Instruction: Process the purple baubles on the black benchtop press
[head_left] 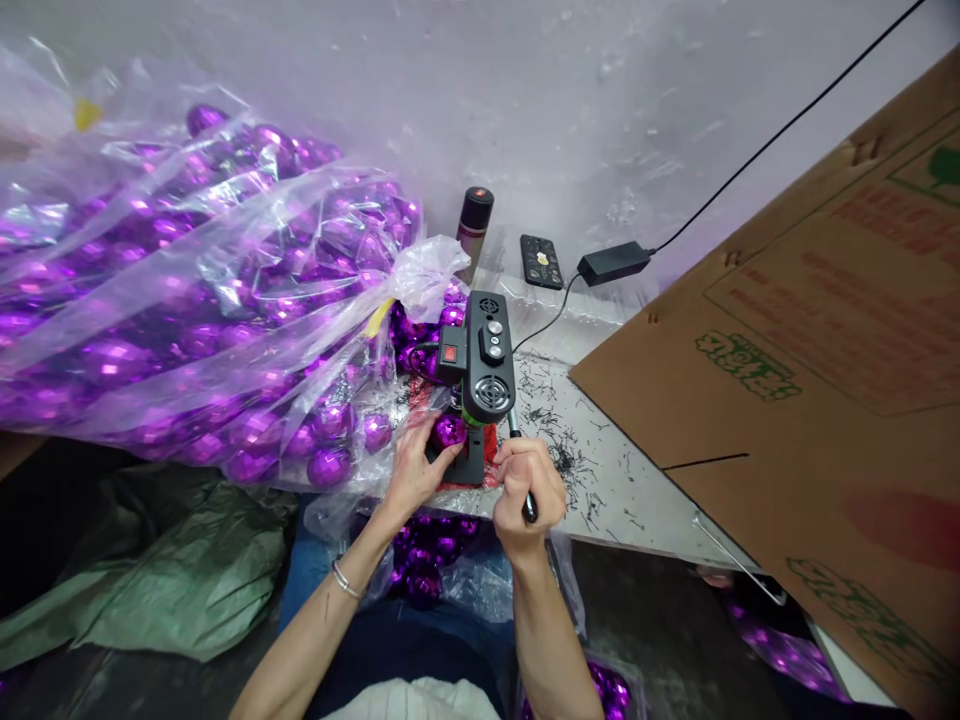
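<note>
My left hand (417,465) grips a shiny purple ball ornament (449,431) between thumb and fingers. It keeps the ball beneath the head of a small black press machine (489,358), which has a red switch and silver buttons on top. Wrapped round the black grip of the machine's lever (530,506) is my right hand (529,490), closed in a fist. More purple balls lie behind and to the left of the machine. The contact between the machine and the ball is partly hidden under its head.
A big clear plastic bag (225,330) of purple balls fills the left. Behind the machine are a spray can (474,225), a phone (541,261) and a power adapter (615,263) with its cable. A cardboard box (817,370) stands right. Black bits litter the white tabletop (622,480).
</note>
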